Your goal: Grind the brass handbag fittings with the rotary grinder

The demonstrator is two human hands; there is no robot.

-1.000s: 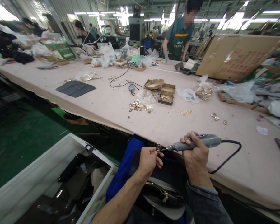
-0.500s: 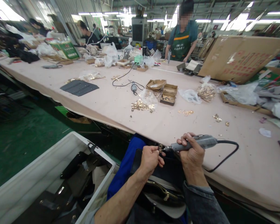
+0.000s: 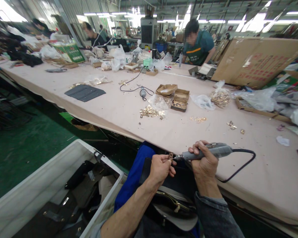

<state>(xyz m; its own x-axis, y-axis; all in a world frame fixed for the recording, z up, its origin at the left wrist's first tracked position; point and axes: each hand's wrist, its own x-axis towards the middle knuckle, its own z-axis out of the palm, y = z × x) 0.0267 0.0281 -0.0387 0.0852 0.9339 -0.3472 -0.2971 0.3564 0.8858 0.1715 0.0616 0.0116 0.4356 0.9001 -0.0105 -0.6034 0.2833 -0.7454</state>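
Observation:
My right hand point(image 3: 205, 162) is wrapped round a grey electric screwdriver point(image 3: 213, 151) with a black cord, its bit pointing left. Between the fingertips of my left hand point(image 3: 162, 168) is a small gold metal plate point(image 3: 171, 155) with holes. The tip of the bit meets this plate or lies very close to it; which one I cannot tell. Below my hands a dark bag point(image 3: 175, 201) with a gold zipper rests on my lap, over blue cloth point(image 3: 132, 175).
A white bin point(image 3: 76, 145) holding dark bag pieces stands at my left. On the table point(image 3: 109, 115) lie a heap of gold metal plates point(image 3: 152, 112), small cardboard boxes point(image 3: 180, 100), loose screws point(image 3: 198, 119) and a second screwdriver point(image 3: 142, 92). A co-worker point(image 3: 198, 44) stands across the table.
The co-worker across the table has bent forward and lower. The gold plate in my left fingers has tilted slightly and looks less shiny. My hands have hardly moved.

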